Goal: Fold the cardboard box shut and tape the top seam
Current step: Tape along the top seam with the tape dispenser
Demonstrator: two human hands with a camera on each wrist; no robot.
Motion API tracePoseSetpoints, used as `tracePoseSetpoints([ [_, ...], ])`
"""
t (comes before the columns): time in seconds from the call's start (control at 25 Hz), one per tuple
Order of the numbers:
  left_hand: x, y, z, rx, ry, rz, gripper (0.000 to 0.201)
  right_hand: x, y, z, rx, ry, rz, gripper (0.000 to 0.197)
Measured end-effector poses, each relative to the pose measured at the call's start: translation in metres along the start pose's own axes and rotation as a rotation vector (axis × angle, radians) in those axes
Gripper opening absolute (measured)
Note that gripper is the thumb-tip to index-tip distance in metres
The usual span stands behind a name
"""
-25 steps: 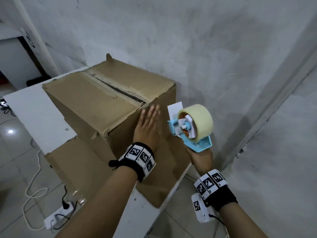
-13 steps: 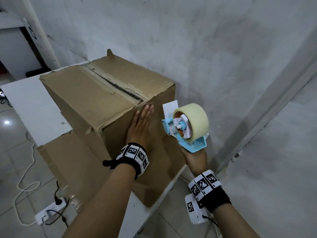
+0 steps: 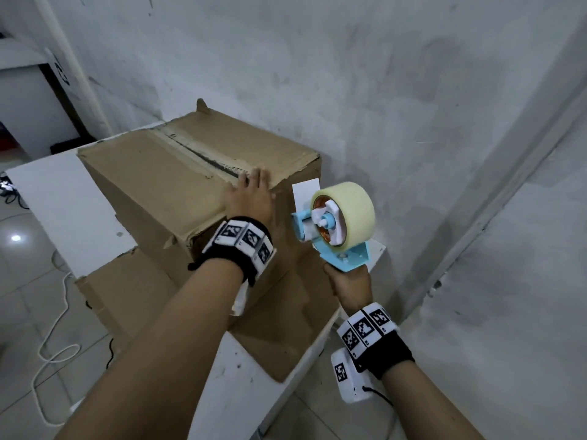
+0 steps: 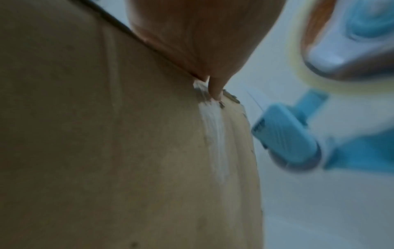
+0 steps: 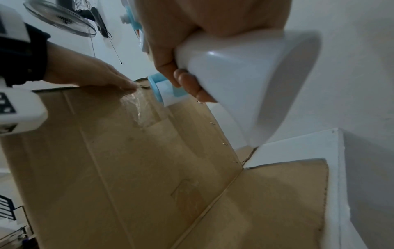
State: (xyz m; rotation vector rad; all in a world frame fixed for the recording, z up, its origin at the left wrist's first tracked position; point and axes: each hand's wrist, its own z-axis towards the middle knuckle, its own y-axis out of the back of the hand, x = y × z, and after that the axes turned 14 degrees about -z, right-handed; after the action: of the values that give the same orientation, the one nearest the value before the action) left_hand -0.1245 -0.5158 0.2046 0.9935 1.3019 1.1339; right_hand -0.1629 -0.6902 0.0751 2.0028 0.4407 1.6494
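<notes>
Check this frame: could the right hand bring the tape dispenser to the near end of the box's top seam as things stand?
Probably yes. The right hand holds the tape dispenser beside the box, nothing between. The left hand lies flat over the seam's near end and may need to shift.

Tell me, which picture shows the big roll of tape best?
The head view: the whole tape roll shows sharp on its blue dispenser, held up by the right hand. The left wrist view catches only a blurry edge of it. The right wrist view mostly shows the white handle; the roll is hidden.
</notes>
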Motion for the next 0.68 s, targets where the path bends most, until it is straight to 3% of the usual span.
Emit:
tracePoseSetpoints([
  [0.08, 0.006, 0.004, 0.006, 0.098, 0.054, -0.174, 0.054, 0.009, 0.000, -0.004, 0.023, 0.030, -0.054, 0.033],
  [0.28, -0.004, -0.002, -0.005, -0.035, 0.076, 0.038, 0.054, 0.011, -0.001, -0.006, 0.028, 0.153, -0.150, 0.015],
  [0.4, -0.005, 0.007, -0.003, 0.026, 0.229, -0.042, 0.064, 0.009, -0.002, -0.013, 0.035, 0.129, -0.101, 0.039],
  [0.56, 0.007, 0.014, 0.006, 0.184, 0.201, -0.184, 0.072, 0.000, -0.007, -0.016, -0.004, 0.116, -0.029, 0.057],
  [0.68, 0.025, 0.023, -0.008, 0.242, 0.137, -0.347, 0.073, 0.021, -0.002, -0.026, 0.040, 0.167, -0.044, 0.026],
])
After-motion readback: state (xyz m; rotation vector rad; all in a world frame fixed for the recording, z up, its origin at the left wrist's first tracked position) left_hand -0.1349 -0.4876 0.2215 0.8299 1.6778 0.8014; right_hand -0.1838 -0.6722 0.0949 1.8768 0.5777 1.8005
